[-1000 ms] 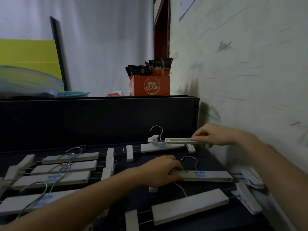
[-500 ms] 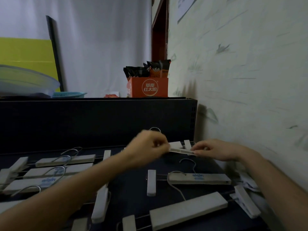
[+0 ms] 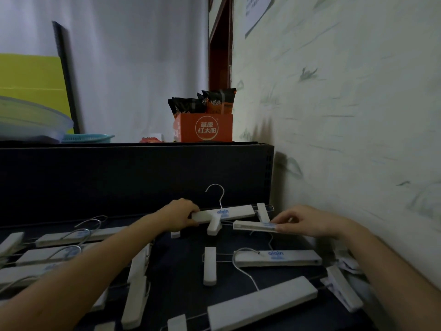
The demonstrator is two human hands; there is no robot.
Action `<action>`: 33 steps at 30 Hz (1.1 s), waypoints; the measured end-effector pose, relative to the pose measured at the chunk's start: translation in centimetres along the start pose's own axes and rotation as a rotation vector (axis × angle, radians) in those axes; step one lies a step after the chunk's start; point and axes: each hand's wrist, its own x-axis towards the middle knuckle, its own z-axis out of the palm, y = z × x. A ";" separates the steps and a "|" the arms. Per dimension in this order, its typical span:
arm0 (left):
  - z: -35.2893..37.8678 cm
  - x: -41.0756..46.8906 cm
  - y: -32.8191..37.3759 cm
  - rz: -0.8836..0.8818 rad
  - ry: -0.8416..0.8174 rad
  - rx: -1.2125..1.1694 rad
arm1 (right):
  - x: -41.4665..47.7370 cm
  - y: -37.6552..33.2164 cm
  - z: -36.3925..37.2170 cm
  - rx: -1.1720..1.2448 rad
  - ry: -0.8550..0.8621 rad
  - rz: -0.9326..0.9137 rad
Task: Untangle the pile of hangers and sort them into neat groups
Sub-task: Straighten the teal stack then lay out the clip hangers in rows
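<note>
White clip hangers with metal hooks lie spread over a dark table [image 3: 181, 256]. My left hand [image 3: 177, 215] grips the left end of a raised hanger [image 3: 235, 212] whose hook stands upright near the back panel. My right hand [image 3: 307, 222] pinches the right end of a second hanger bar [image 3: 253, 226] held just below and in front of the first. Two more hangers lie near me, one with a blue logo [image 3: 279, 258] and one plain [image 3: 262, 301]. A row of several hangers [image 3: 57, 254] lies side by side at the left.
A black panel [image 3: 133, 177] rises behind the table, with an orange box of snack packets [image 3: 206, 130], a teal basket [image 3: 87, 138] and a clear tub [image 3: 31, 120] on top. A wall [image 3: 346, 115] runs close along the right side. Loose white clips [image 3: 343, 292] lie by my right forearm.
My left hand left the logo hanger on the table and took hold of the rear hanger, lifting it. My right hand drew the second hanger bar towards me and apart from it.
</note>
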 end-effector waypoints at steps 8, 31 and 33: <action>-0.1 0.2 0.1 0.004 0.007 -0.002 | -1.7 -1.5 -0.3 -0.102 0.048 0.093; 0.4 -7.0 7.3 0.398 -0.081 -0.264 | -3.2 -3.2 -2.9 0.106 0.364 -0.093; 0.8 -7.2 7.4 0.392 -0.054 -0.252 | -2.0 -3.6 -2.3 0.111 0.333 -0.136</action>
